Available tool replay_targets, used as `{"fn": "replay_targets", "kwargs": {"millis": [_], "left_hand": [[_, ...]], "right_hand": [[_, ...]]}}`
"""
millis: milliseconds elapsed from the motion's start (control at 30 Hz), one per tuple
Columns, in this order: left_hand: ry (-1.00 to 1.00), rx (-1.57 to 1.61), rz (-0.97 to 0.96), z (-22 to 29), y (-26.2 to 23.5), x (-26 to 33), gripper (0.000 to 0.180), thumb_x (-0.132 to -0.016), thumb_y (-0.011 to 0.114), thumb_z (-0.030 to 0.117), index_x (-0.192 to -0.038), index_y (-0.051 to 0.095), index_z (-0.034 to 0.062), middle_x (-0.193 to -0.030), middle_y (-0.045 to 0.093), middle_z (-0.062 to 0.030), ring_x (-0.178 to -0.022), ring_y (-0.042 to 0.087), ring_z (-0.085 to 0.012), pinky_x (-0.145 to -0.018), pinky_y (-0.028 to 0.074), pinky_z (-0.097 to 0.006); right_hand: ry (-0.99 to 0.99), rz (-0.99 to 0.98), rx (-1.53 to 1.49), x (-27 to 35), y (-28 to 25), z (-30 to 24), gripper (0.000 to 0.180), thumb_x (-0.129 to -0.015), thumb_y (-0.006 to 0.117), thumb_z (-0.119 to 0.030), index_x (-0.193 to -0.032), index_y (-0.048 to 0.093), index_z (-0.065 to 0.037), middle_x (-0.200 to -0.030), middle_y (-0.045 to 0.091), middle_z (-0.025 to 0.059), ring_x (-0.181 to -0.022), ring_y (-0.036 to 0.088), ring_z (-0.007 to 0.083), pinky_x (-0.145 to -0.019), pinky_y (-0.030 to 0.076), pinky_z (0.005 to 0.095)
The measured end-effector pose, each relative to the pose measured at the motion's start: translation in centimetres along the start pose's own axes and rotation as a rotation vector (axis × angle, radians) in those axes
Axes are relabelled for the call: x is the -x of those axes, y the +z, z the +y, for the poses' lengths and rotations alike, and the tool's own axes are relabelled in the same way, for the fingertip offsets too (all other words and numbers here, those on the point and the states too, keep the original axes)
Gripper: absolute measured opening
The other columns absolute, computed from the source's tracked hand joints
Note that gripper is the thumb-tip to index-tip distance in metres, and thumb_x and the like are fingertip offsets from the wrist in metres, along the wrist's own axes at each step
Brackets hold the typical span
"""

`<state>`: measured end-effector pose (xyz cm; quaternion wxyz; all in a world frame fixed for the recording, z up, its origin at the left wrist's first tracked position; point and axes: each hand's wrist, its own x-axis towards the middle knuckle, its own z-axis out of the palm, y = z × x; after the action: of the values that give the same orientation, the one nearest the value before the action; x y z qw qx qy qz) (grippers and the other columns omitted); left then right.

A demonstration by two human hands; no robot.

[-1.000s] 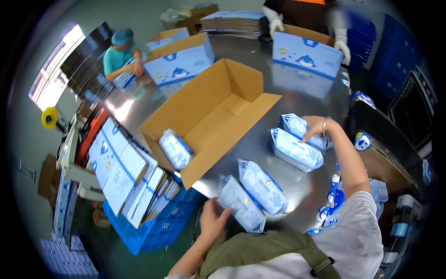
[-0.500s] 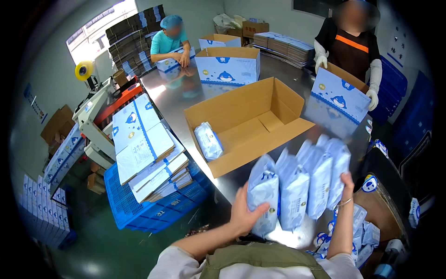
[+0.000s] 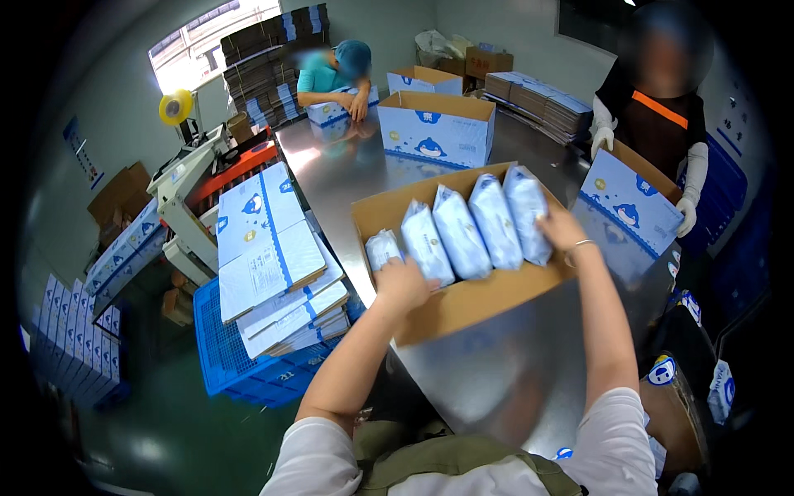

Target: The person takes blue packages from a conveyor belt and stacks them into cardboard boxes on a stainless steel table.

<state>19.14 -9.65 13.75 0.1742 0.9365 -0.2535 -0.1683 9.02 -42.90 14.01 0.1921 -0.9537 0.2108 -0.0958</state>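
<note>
Where the head view looks down, a steel table (image 3: 347,178) runs from the near edge toward the far end, and an open brown carton (image 3: 463,310) lies near its near edge, one flap hanging toward the person. Four light-blue pouches (image 3: 475,227) form a row pressed side by side over the carton's opening. The left hand (image 3: 403,285) bears against the leftmost pouch of the row, fingers curled together on it. The right hand (image 3: 561,231) bears against the rightmost pouch, fingers closed on its side. A fifth pouch (image 3: 382,248) lies inside the carton at its left wall, just beside the held row.

Bare steel shows between the carton and a printed blue-and-white box (image 3: 436,128) farther up the table. Another person's gloved hands (image 3: 686,211) hold a printed box (image 3: 628,213) at the right edge, near the carton's right corner. Off the left edge, a blue crate (image 3: 240,364) carries a stack of flattened boxes (image 3: 269,248). At the far end, a third person leans over a small box (image 3: 335,112).
</note>
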Motion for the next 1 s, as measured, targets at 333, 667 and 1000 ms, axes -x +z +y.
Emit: {"fn": "replay_targets", "kwargs": {"millis": [333,667,1000], "left_hand": [[0.598,-0.309,0.029,-5.9,2.6,5.9,0.062,-0.072,0.071,0.016,-0.131,0.052,0.0114,-0.128,0.054,-0.0162,-0.115,0.052,-0.0322,-0.092,0.042,-0.044],[0.939,-0.244,0.329,-5.9,-4.8,0.2,0.051,-0.063,0.079,0.013,-0.112,0.065,0.007,-0.122,0.059,-0.0165,-0.118,0.051,-0.0339,-0.1,0.04,-0.044],[-0.676,-0.288,0.689,-29.3,-9.4,2.7,0.098,-0.062,0.082,0.054,-0.13,0.047,-0.0067,-0.133,0.047,-0.0267,-0.132,0.038,-0.037,-0.108,0.032,-0.049]], "right_hand": [[-0.261,0.101,-0.099,19.2,5.0,-1.0,0.051,-0.087,0.062,-0.029,-0.128,0.053,0.0,-0.13,0.053,0.0208,-0.128,0.044,0.0357,-0.106,0.035,0.0436],[0.115,0.314,-0.667,35.6,17.4,-3.1,0.119,-0.055,0.09,-0.032,-0.144,0.019,0.002,-0.143,0.034,0.0178,-0.134,0.033,0.031,-0.112,0.024,0.0413],[-0.087,0.623,-0.862,10.1,24.9,-13.6,0.123,-0.063,0.081,-0.014,-0.15,-0.006,-0.004,-0.157,-0.006,0.0181,-0.145,-0.001,0.0324,-0.117,0.005,0.0426]]}}
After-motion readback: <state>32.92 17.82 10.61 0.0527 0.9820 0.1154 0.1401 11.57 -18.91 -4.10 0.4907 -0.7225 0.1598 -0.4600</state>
